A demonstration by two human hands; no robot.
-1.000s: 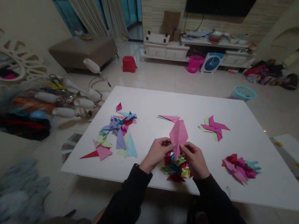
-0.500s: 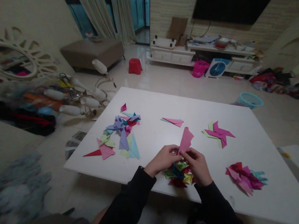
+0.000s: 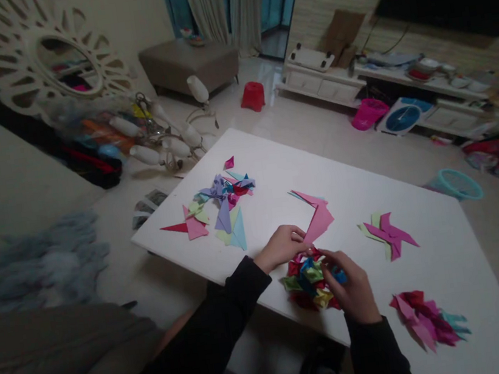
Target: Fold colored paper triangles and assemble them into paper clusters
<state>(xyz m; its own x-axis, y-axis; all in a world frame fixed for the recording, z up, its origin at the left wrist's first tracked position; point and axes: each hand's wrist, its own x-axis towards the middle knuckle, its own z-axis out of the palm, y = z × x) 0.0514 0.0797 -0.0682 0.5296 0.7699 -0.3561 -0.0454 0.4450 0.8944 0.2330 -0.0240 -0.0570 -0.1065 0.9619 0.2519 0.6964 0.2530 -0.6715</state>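
Expect next to no weight and little stiffness from the pink folded paper point(image 3: 321, 222); probably bends, creases or tears under a hard squeeze, and may slide readily over the smooth table point(image 3: 266, 157). Best taken lightly at the narrow end or along a straight edge. Appears pinched there at the near end by the left hand point(image 3: 287, 246), just beyond the pile of small folded pieces point(image 3: 305, 271), with the wide end pointing away; cannot tell whether resting flat. Curls the right hand point(image 3: 349, 281) over the pile, with thumb and fingers parted; cannot tell whether touching any piece. Crosses the table's near edge with both forearms.
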